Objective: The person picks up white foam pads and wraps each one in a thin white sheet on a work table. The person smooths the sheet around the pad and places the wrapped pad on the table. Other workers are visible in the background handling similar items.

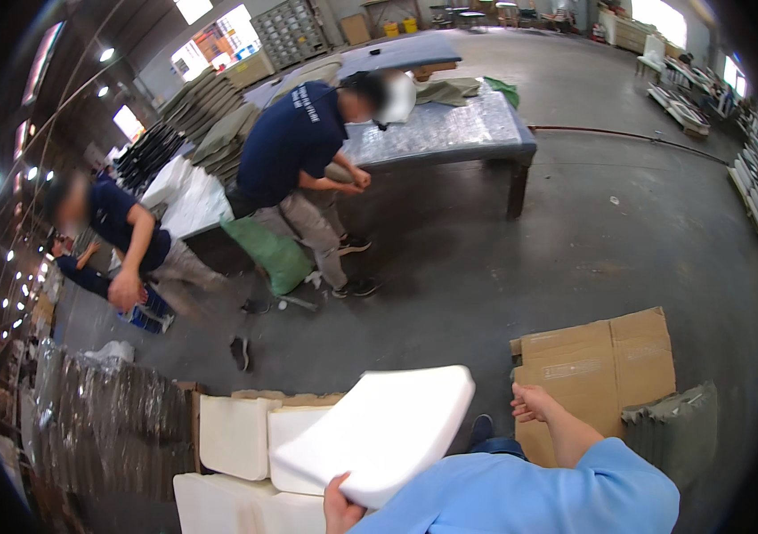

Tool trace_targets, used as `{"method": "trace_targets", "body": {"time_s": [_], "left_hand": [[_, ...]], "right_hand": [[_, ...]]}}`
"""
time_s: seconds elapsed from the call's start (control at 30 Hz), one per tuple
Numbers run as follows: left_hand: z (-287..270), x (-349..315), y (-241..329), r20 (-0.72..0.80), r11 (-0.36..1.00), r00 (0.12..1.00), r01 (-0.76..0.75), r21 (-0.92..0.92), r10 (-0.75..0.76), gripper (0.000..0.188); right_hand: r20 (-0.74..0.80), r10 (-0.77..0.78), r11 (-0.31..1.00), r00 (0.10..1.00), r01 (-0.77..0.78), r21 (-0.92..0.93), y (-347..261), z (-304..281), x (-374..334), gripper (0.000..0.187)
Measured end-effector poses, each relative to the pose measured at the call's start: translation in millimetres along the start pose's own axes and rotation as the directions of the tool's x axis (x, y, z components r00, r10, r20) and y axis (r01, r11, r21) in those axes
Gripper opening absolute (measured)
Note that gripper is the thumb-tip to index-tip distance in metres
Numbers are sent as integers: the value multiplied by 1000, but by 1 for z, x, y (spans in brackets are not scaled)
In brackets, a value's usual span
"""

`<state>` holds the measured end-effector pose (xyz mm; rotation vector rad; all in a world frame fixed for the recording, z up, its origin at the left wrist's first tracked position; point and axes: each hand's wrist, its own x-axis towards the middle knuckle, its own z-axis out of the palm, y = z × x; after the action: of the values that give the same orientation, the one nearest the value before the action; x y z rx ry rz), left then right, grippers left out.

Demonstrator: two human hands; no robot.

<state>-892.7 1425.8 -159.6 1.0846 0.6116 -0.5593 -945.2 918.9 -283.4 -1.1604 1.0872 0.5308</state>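
My left hand [340, 507] grips the near edge of a white foam cushion [401, 423], a thick slab with rounded corners. The slab is tilted in front of my body, above more white foam cushions [235, 436] stacked on the left. On the other side, my right hand [532, 403] is held out with its fingers loosely bent and apart, and nothing shows in it. Behind that hand lies a flattened brown cardboard sheet [592, 360]. Beside the cardboard, grey-green cushions [674, 423] stand in clear plastic.
One person [294, 142] bends beside a plastic-covered table [450, 133]; another person [143, 231] walks at the left. A green sack [270, 256] sits on the floor between them. Plastic-wrapped stacks [107, 427] stand at the near left. A pipe [628, 136] runs along the floor.
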Motion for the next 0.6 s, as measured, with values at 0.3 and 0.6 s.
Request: {"method": "trace_targets", "body": {"time_s": [0.3,0.6], "left_hand": [[322,78,69,424,859,878,-33,512,-220,46],[514,140,99,751,670,495,-377,639,-437,54]], "right_hand": [[106,-291,697,951,135,705,8,-157,-75,95],[-309,-491,230,815,463,856,-24,-221,-39,79]]}}
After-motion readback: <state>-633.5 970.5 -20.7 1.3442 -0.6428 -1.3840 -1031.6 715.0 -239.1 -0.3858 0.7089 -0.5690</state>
